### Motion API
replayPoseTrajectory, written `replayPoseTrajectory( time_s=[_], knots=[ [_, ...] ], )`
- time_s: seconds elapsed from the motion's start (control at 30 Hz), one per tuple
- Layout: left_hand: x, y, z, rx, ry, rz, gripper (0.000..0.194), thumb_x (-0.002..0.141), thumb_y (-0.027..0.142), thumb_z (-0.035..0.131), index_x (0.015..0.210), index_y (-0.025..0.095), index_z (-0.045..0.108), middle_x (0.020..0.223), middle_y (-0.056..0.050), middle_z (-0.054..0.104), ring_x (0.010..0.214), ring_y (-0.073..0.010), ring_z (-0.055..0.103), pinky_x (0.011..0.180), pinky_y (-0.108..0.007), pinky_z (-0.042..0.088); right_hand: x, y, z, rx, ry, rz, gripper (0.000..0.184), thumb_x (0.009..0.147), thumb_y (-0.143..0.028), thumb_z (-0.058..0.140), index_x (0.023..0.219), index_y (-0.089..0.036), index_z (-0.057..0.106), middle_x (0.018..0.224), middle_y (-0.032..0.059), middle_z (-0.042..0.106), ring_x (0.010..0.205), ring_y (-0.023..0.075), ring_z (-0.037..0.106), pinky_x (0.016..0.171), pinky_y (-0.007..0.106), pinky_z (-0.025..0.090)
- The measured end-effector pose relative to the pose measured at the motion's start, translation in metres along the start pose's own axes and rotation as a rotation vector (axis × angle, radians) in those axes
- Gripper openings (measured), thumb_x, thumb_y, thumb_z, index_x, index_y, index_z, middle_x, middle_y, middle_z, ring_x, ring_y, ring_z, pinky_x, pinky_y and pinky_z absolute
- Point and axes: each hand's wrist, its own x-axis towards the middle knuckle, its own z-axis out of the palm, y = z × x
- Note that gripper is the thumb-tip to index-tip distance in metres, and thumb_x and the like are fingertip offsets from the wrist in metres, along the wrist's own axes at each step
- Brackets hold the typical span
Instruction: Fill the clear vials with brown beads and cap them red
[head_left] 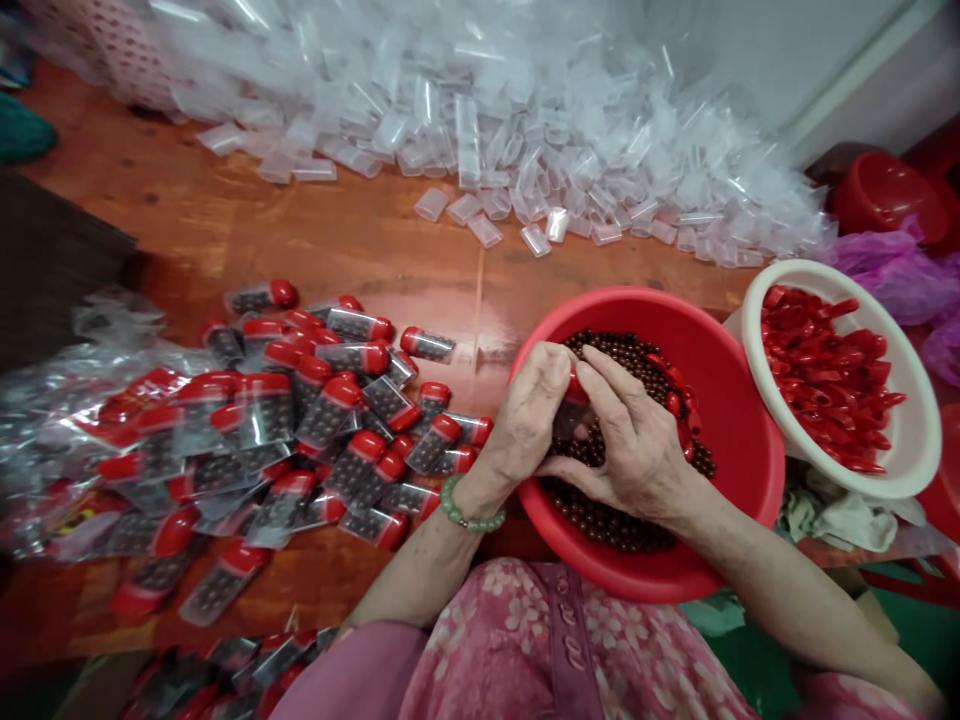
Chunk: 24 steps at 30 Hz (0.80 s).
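Both hands meet over a red basin [742,450] that holds a heap of dark brown beads [615,520] and a few loose red caps [682,400]. Between them is a small clear plastic case with a red cap [574,388], partly hidden by the fingers. My left hand [531,410], with a green bead bracelet at its wrist, is closed around the case's left side. My right hand [630,430] has its fingertips on the red cap, and its thumb reaches toward the left hand. How full the case is cannot be made out.
Left of the basin lies a pile of red-capped cases with dark beads [360,450]. Many clear plastic sleeves [465,130] are heaped along the back. A white bowl [926,440] of red caps stands at the right, beside a purple plastic bag [885,265].
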Motion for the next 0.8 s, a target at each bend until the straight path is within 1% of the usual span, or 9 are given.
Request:
replayPoseTrajectory(
  time_s=[0.1,0.2,0.27,0.33,0.4,0.47,0.57,0.67,0.8],
  knots=[
    [0.000,-0.004,-0.001,-0.159,-0.063,-0.066,0.058,0.103,0.063,0.018,0.118,0.021,0.055,0.088,-0.005,0.067,0.077,-0.0177,0.068,0.072,-0.032,0.061,0.000,0.003,0.000,0.007,0.018,0.021,0.083,0.090,-0.044,0.066,0.155,-0.009,0.029,0.139,0.0246,0.061,0.129,0.0324,0.059,0.099,0.046,0.057],
    [0.000,-0.008,-0.003,-0.264,-0.160,-0.041,0.067,0.102,0.064,0.010,0.132,0.022,0.054,0.109,-0.009,0.069,0.109,-0.0221,0.067,0.090,-0.038,0.060,0.001,0.008,-0.001,-0.043,0.012,0.035,0.077,0.087,-0.039,0.069,0.149,-0.007,0.037,0.132,0.0250,0.063,0.122,0.0332,0.062,0.096,0.047,0.056],
    [0.000,-0.009,-0.005,-0.285,-0.232,0.013,0.059,0.102,0.063,0.025,0.138,0.024,0.052,0.124,-0.009,0.066,0.129,-0.0244,0.058,0.106,-0.042,0.053,0.002,0.011,-0.003,-0.088,-0.014,0.027,0.075,0.086,-0.038,0.068,0.147,-0.005,0.039,0.131,0.0261,0.063,0.119,0.0349,0.061,0.094,0.048,0.055],
    [0.002,-0.009,-0.007,-0.266,-0.317,0.068,0.056,0.095,0.056,0.054,0.141,0.024,0.051,0.137,-0.008,0.061,0.140,-0.0271,0.050,0.118,-0.046,0.043,0.003,0.013,-0.005,-0.112,-0.054,0.005,0.074,0.086,-0.034,0.063,0.148,-0.004,0.037,0.132,0.0260,0.061,0.118,0.0358,0.060,0.093,0.050,0.053],
    [0.003,-0.008,-0.008,-0.228,-0.355,0.092,0.063,0.087,0.039,0.070,0.143,0.022,0.050,0.147,-0.008,0.056,0.145,-0.0290,0.044,0.125,-0.048,0.033,0.004,0.014,-0.007,-0.118,-0.090,-0.009,0.073,0.085,-0.029,0.059,0.150,-0.005,0.034,0.131,0.0246,0.061,0.117,0.0351,0.059,0.093,0.050,0.051],
    [0.005,-0.008,-0.007,-0.199,-0.348,0.084,0.062,0.085,0.025,0.067,0.144,0.021,0.049,0.154,-0.008,0.050,0.149,-0.0290,0.039,0.128,-0.048,0.026,0.004,0.014,-0.007,-0.125,-0.106,-0.006,0.073,0.084,-0.026,0.059,0.149,-0.006,0.034,0.128,0.0229,0.062,0.115,0.0339,0.059,0.093,0.049,0.049],
    [0.005,-0.009,-0.007,-0.186,-0.339,0.052,0.062,0.086,0.019,0.061,0.146,0.019,0.047,0.158,-0.008,0.045,0.152,-0.0281,0.034,0.130,-0.047,0.020,0.003,0.016,-0.005,-0.130,-0.075,-0.019,0.070,0.083,-0.028,0.061,0.145,-0.006,0.038,0.121,0.0211,0.064,0.110,0.0325,0.059,0.092,0.048,0.048],
    [0.005,-0.009,-0.006,-0.176,-0.337,0.030,0.062,0.087,0.021,0.061,0.146,0.013,0.046,0.157,-0.013,0.046,0.151,-0.0288,0.036,0.129,-0.046,0.023,0.003,0.021,-0.002,-0.146,-0.020,-0.075,0.066,0.083,-0.032,0.062,0.140,-0.006,0.042,0.112,0.0196,0.065,0.102,0.0306,0.060,0.087,0.045,0.049],
    [0.003,-0.008,-0.003,-0.184,-0.247,-0.020,0.065,0.087,0.025,0.064,0.147,0.010,0.042,0.146,-0.016,0.057,0.140,-0.0281,0.051,0.123,-0.044,0.034,0.002,0.029,0.000,-0.198,0.034,-0.127,0.061,0.084,-0.038,0.062,0.134,-0.006,0.047,0.101,0.0159,0.065,0.092,0.0284,0.060,0.082,0.043,0.049]
  ],
)
